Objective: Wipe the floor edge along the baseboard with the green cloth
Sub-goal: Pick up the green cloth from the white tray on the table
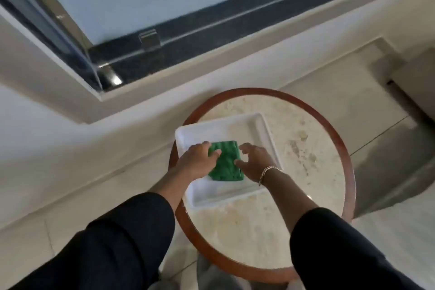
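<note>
A folded green cloth (226, 162) lies in a white tray (261, 129) on a small round table (294, 172). My left hand (200, 160) rests on the cloth's left edge, with the thumb over its top and the fingers around it. My right hand (255, 160) hovers at the cloth's right edge, fingers spread and curled, touching or nearly touching it. Left of the table, the baseboard (77, 172) runs along the foot of the wall, where it meets the pale tiled floor (35, 242).
The round table has a stone top and a reddish wooden rim (348, 155). A window with a dark sill (164, 54) is set in the wall above. A grey block-like piece of furniture (395, 172) stands to the right. Both my sleeves are dark.
</note>
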